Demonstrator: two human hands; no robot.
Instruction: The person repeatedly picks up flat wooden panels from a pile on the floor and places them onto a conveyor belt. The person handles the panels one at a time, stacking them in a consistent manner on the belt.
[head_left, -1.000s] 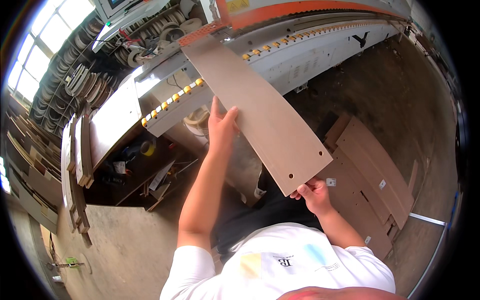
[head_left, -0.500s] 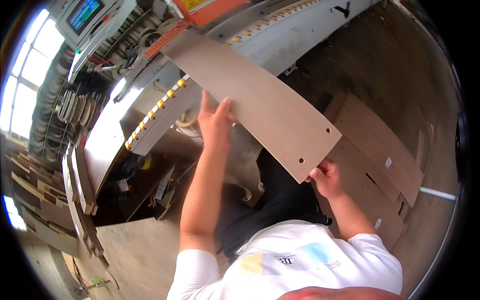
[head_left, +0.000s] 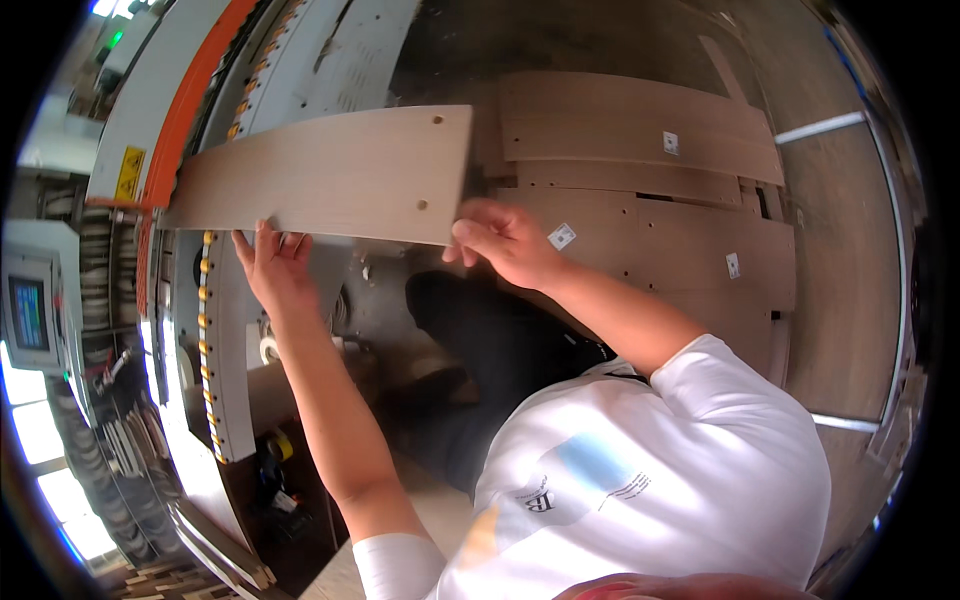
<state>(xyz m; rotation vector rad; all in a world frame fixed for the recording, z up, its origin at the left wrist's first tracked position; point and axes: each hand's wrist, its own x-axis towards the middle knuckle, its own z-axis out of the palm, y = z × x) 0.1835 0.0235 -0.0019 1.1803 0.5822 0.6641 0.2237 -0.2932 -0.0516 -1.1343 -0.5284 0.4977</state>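
Note:
A long brown wooden panel [head_left: 330, 165] with two round holes at its right end lies level in front of me, partly over the machine bed. Its left end reaches the orange-edged machine housing [head_left: 170, 160]. My right hand [head_left: 510, 245] pinches the panel's near right corner, thumb at the edge and some fingers hidden beneath. At the near long edge, toward the left end, my left hand [head_left: 275, 270] grips with its thumb at the rim and other fingers partly under the board. Its index finger stretches out along the side.
Several brown panels [head_left: 690, 240] with white labels lie stacked low on the right. A rail with yellow rollers [head_left: 207, 340] runs along the machine at left, near a control screen [head_left: 28, 310]. Dark bins with loose items [head_left: 285, 490] stand below the rail.
My view has turned, so the machine now stands at the left. The panel has swung from a slant to nearly crosswise. Both hands remain on it.

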